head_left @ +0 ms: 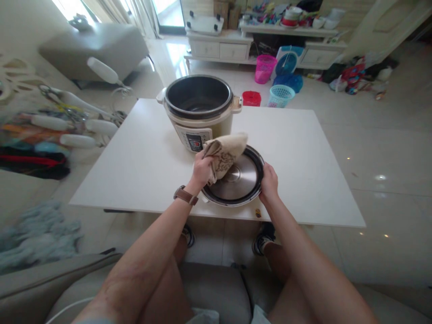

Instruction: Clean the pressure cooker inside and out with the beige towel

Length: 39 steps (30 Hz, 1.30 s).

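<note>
A round metal lid [240, 182] with a dark rim lies upside down near the front edge of the white table [297, 148]. My left hand [202, 171], with a brown watch on the wrist, is closed on a beige patterned cloth [227, 150] that rests on the lid's left part. My right hand [269, 181] grips the lid's right rim, fingers curled round it. Just behind the lid stands an open cream pressure cooker [199, 110] with a dark inner pot and a control panel on its front.
Pink [264, 68], blue [281, 95] and red [251, 98] baskets stand on the tiled floor beyond the table. A white cabinet [219, 47] runs along the back. A cluttered rack of tools [50, 126] is at the left. I sit on a grey sofa [209, 288].
</note>
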Available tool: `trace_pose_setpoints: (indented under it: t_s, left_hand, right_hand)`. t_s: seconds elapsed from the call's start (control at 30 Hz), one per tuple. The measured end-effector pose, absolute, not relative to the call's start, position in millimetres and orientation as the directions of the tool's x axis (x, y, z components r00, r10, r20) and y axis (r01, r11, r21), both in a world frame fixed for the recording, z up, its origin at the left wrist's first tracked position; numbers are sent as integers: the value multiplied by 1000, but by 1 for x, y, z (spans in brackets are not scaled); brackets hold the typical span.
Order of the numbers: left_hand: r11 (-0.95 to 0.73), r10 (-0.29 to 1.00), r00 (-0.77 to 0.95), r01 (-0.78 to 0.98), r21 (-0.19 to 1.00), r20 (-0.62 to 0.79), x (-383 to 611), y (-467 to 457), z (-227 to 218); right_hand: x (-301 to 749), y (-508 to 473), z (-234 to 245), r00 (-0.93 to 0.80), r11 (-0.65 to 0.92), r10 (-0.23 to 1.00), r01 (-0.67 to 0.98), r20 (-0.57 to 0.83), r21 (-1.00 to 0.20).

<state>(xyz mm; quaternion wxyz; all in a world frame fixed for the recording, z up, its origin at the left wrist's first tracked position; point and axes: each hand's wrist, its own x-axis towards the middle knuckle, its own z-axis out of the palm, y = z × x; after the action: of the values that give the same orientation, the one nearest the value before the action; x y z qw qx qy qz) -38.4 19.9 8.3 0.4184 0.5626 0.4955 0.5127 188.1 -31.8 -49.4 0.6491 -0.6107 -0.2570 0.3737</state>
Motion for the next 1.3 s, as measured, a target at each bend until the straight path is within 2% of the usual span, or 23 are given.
trace_pose_setpoints:
  t_s: [0.07, 0.13, 0.17, 0.23, 0.37, 0.43, 0.5, 0.63, 0.73, 0.8, 0.9, 0.97, 1.03, 1.1, 1.17, 1.2, 1.27, 1.3]
  left_hand:
    - [-239, 943, -214, 88, 967, 253, -41, 18, 11]
    - [-303, 911, -240, 163, 939, 335, -43, 13, 15]
    - [-321, 913, -177, 239, 916, 366, -44, 11, 17]
    - [-347, 933, 63, 412, 843, 354, -45, 6, 19]
    - [-437, 854, 511, 599, 671, 100, -39, -1, 10]
    - [-480, 798, 602, 635, 605, 2, -33, -3, 6]
    - [-477, 788, 613, 663, 577, -53, -29, -6, 7]
    - [-418, 755, 635, 660, 625, -165, -27, -10, 27]
    - [-349, 677, 697, 586, 731, -237, -30, -11, 34]
    - [-253, 672, 700, 522, 814, -241, -33, -8, 31]
    - [-98, 757, 626, 391, 915, -187, -39, 4, 18]
    - [-64, 860, 502, 285, 956, -92, -43, 15, 12]
    - [-119, 945, 322, 194, 974, 51, -48, 21, 10]
    - [-229, 970, 123, 163, 960, 210, -52, 22, 12]
    - [-337, 940, 31, 253, 907, 341, -56, 17, 19]
    - [-381, 920, 43, 330, 864, 390, -58, 13, 22]
    - [-452, 889, 177, 487, 747, 422, -58, 6, 28]
    - [-475, 880, 268, 547, 689, 393, -57, 3, 30]
  right_hand:
    - [188, -32, -50, 604, -17, 789, -161, -112, -987]
    - [188, -32, -51, 607, -15, 787, -160, -111, -987]
    - [188, -31, -52, 604, -15, 789, -164, -113, -986]
    - [188, -31, -53, 598, -17, 793, -177, -121, -984]
    - [188, -30, -54, 608, -23, 782, -190, -136, -981]
    - [187, -29, -53, 613, -22, 778, -195, -140, -981]
    - [186, -29, -54, 614, -22, 774, -216, -153, -976]
    - [186, -29, -55, 621, -25, 762, -259, -186, -966]
    - [187, -31, -53, 625, -24, 763, -227, -164, -974]
    - [187, -32, -50, 616, -18, 776, -190, -133, -982]
    - [186, -32, -46, 587, -10, 803, -167, -107, -986]
    - [185, -32, -44, 580, -20, 806, -171, -117, -985]
    - [185, -31, -44, 589, -41, 796, -181, -141, -983]
    - [184, -31, -44, 598, -52, 787, -181, -151, -982]
    - [184, -31, -44, 604, -51, 784, -167, -143, -985]
    - [184, -31, -44, 604, -50, 785, -161, -139, -986]
    - [185, -31, -45, 603, -53, 785, -161, -141, -985]
    - [185, -31, -45, 600, -54, 787, -165, -143, -985]
